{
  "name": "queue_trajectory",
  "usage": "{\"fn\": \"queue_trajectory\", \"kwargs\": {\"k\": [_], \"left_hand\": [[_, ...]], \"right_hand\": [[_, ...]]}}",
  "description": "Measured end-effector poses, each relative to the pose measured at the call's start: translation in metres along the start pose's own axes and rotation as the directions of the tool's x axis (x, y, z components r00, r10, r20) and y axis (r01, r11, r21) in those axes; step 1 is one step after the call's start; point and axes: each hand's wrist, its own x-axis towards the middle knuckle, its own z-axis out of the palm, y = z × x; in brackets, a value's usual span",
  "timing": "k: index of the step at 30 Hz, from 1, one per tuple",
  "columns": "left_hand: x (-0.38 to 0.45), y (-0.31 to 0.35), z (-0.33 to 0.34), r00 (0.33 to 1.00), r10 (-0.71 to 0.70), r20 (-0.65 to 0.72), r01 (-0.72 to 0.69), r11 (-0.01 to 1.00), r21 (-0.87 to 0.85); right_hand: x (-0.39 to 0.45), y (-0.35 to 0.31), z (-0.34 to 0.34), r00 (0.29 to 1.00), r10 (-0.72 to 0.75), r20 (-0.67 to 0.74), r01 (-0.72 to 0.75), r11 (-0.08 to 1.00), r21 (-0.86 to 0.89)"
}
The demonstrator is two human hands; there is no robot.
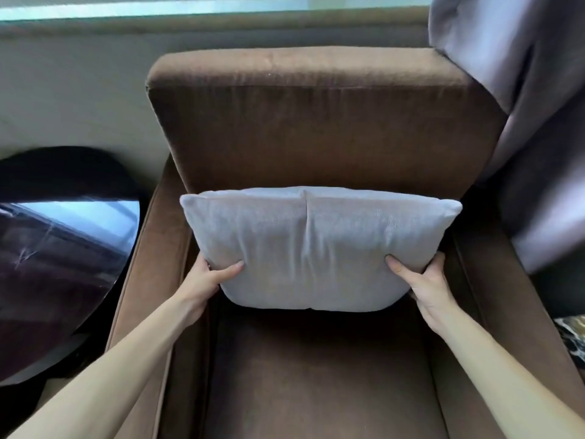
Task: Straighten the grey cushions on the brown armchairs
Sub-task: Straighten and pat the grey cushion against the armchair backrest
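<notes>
The left hand (207, 278) pinches the lower left corner of the grey cushion (319, 248), thumb pressed into the front face, the other fingers hidden behind it. The right hand (425, 280) grips the lower right corner the same way, thumb on the front, fingers wrapped around the edge. The cushion stands upright against the backrest of the brown armchair (316, 128), centred between its armrests, its bottom edge at the back of the seat. A round glossy dark table (60, 248) sits left of the armchair; a grey curtain (531, 122) hangs at its right.
</notes>
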Motion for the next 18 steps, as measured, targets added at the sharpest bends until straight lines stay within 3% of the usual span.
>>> {"fn": "queue_trajectory", "kwargs": {"k": [5, 9, 13, 18], "left_hand": [[0.013, 0.004, -0.012, 0.985, -0.171, 0.014, 0.165, 0.968, 0.188], [0.015, 0.027, -0.029, 0.997, -0.034, -0.07, 0.046, 0.982, 0.182], [0.017, 0.043, -0.029, 0.996, 0.076, -0.054, -0.059, 0.963, 0.262], [0.021, 0.041, -0.023, 0.986, 0.068, -0.153, -0.022, 0.958, 0.287]], "right_hand": [[0.012, -0.001, -0.009, 0.997, 0.022, 0.079, -0.009, 0.987, -0.163], [0.007, -0.015, -0.02, 0.996, 0.025, 0.084, -0.012, 0.988, -0.152], [0.002, -0.029, -0.02, 0.998, -0.028, 0.06, 0.035, 0.991, -0.131], [0.007, -0.027, -0.023, 0.999, -0.03, -0.04, 0.021, 0.98, -0.198]]}}
